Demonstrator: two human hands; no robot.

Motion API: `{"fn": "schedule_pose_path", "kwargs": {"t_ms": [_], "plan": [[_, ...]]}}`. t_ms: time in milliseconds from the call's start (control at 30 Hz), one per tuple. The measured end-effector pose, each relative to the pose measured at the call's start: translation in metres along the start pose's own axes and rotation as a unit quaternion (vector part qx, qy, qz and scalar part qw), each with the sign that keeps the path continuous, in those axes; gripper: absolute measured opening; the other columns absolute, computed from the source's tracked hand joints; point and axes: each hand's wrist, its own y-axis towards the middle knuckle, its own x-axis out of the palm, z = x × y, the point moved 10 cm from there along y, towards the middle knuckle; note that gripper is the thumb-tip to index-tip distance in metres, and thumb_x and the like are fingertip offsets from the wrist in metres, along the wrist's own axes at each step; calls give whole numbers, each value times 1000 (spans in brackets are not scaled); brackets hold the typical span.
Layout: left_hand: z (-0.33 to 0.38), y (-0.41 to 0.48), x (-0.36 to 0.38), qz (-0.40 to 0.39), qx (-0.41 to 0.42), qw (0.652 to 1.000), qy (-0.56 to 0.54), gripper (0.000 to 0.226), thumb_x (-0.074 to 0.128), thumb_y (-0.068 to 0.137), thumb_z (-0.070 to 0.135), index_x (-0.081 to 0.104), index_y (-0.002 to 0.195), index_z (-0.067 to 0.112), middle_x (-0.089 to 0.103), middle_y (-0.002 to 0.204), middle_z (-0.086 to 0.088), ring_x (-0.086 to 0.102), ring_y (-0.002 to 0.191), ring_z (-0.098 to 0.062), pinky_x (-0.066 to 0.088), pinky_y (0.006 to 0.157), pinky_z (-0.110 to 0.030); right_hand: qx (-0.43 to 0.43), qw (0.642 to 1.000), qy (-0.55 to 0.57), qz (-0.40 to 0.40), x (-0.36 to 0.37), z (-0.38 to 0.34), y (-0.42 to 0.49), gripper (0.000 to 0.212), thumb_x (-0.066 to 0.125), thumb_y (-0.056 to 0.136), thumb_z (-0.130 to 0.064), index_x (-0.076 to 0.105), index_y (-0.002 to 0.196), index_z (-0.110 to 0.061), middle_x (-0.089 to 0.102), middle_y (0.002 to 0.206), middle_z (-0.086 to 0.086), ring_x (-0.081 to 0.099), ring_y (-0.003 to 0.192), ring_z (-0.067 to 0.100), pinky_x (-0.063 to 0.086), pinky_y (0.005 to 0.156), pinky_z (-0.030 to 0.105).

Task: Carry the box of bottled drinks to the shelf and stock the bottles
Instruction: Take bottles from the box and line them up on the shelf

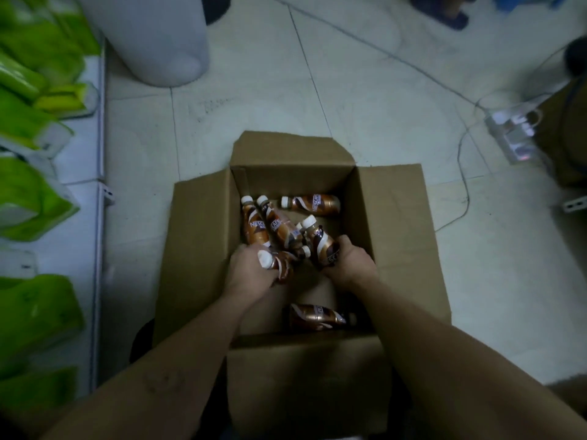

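Head view, looking down: the open cardboard box is sitting on the tiled floor just beside the shelf, which is carrying green packages and, in the part showing here, no bottles. The left hand is gripping one coffee-drink bottle, its fingers curled round the body. The right hand is gripping a second bottle likewise, its fingers wrapped about the label. Both hands are reaching inside the box. Further bottles are lying loose there: a leaning pair by the left wall, a far-wall bottle on its side, a near-wall bottle on its side, and others, partly hidden, between the hands. Judged from this arrangement, the carrying stage is complete and stocking is at an early point: two bottles are being taken up, at least four are waiting in the box, and none is showing on the shelf.
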Motion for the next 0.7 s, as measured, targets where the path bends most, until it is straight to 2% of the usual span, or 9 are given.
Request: {"fn": "schedule_pose_path", "kwargs": {"t_ms": [67, 133, 233, 367, 467, 533, 633, 700], "plan": [[22, -7, -38, 25, 15, 998, -55, 37, 85, 62, 15, 66, 94, 19, 64, 93, 0, 61, 90, -19, 48, 72, -26, -29, 998, 55, 15, -27, -22, -17, 61, 76, 71, -39, 44, 120, -25, 64, 109, 4, 62, 99, 26, 54, 84, 43], [48, -20, -78, 53, 38, 991, -120, 37, 85, 61, 8, 64, 88, 24, 65, 86, 4, 63, 85, -17, 45, 65, -21, -69, 991, 106, 34, -56, -48, -39, 67, 76, 69, -41, 43, 125, -28, 64, 111, 2, 62, 100, 25, 54, 86, 45], [86, -46, -141, 106, 77, 971, -200, 40, 85, 59, 1, 67, 92, 16, 68, 91, -3, 64, 84, -18, 46, 66, -20, -132, 975, 164, 72, -100, -89, -79, 62, 79, 66, -38, 47, 118, -30, 65, 104, -5, 63, 89, 15, 56, 80, 39], [128, -94, -218, 153, 141, 944, -257, 38, 85, 60, 8, 67, 92, 18, 70, 89, 0, 65, 83, -17, 53, 75, -30, -204, 947, 207, 134, -165, -141, -140, 58, 83, 60, -31, 51, 108, -31, 62, 86, -16, 63, 79, 10, 53, 70, 29], [149, -135, -270, 180, 190, 918, -299, 38, 85, 64, 14, 65, 95, 22, 69, 90, 4, 66, 85, -16, 54, 77, -33, -257, 925, 215, 177, -208, -176, -193, 57, 84, 62, -33, 45, 104, -37, 61, 87, -11, 63, 79, 13, 51, 68, 27], [158, -162, -301, 197, 215, 896, -334, 36, 84, 66, 17, 66, 98, 22, 70, 92, 4, 66, 88, -16, 55, 79, -36, -286, 910, 229, 192, -229, -197, -228, 58, 84, 66, -31, 45, 110, -36, 59, 91, -11, 62, 82, 12, 51, 66, 24], [169, -198, -345, 223, 247, 868, -368, 33, 81, 70, 19, 65, 98, 27, 70, 92, 5, 66, 88, -15, 56, 79, -39, -321, 892, 249, 195, -253, -227, -274, 59, 83, 69, -29, 45, 115, -32, 58, 93, -12, 62, 89, 14, 58, 72, 33], [173, -216, -373, 247, 258, 854, -378, 33, 80, 72, 21, 66, 102, 25, 71, 94, 5, 67, 89, -14, 56, 80, -39, -346, 880, 262, 191, -265, -248, -297, 58, 83, 69, -29, 46, 113, -32, 57, 90, -15, 61, 87, 11, 56, 68, 29]]}}
